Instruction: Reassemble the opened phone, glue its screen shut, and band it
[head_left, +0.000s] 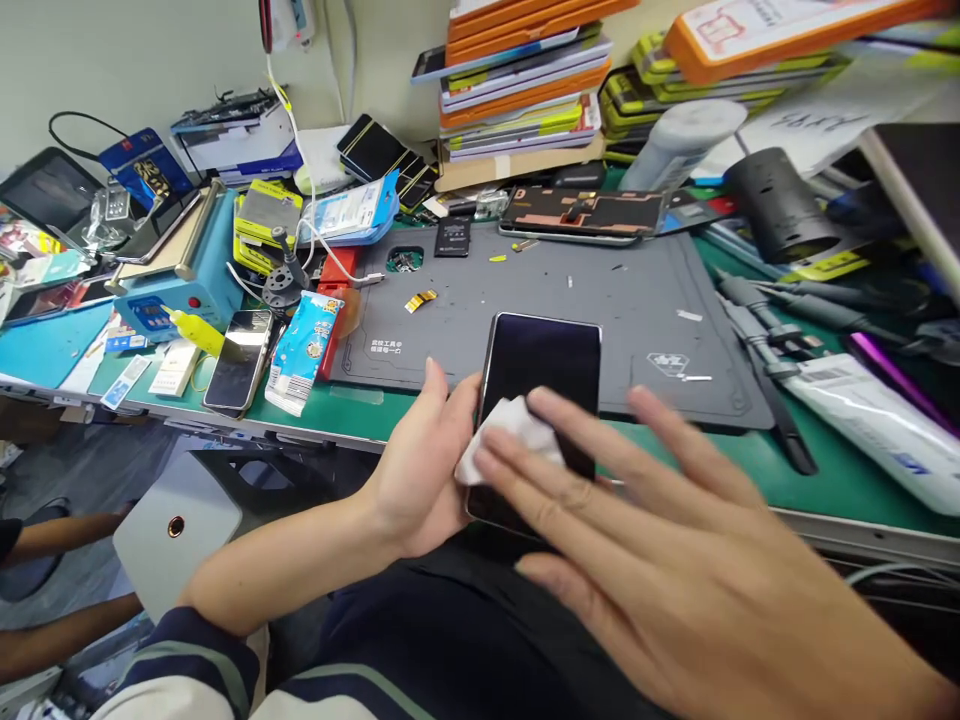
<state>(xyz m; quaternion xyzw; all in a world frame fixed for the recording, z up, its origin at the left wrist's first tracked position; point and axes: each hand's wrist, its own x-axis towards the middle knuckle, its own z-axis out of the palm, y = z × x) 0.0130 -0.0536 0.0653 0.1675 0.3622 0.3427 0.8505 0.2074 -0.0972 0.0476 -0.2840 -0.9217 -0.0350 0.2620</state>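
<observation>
A smartphone with a dark screen faces up, held just off the front edge of the bench. My left hand cradles it from the left and beneath, its thumb raised clear of the screen; the fingers under the phone are mostly hidden. Across the screen's lower half lies a folded white wipe. My right hand presses the wipe flat with two outstretched fingertips, and the other fingers are spread. That hand is slightly smeared by motion.
Behind the phone lies a grey work mat with small parts and a battery. An opened phone rests at its back edge. Tools and a white tube crowd the right; another phone and a blue packet lie left. A person's arms show lower left.
</observation>
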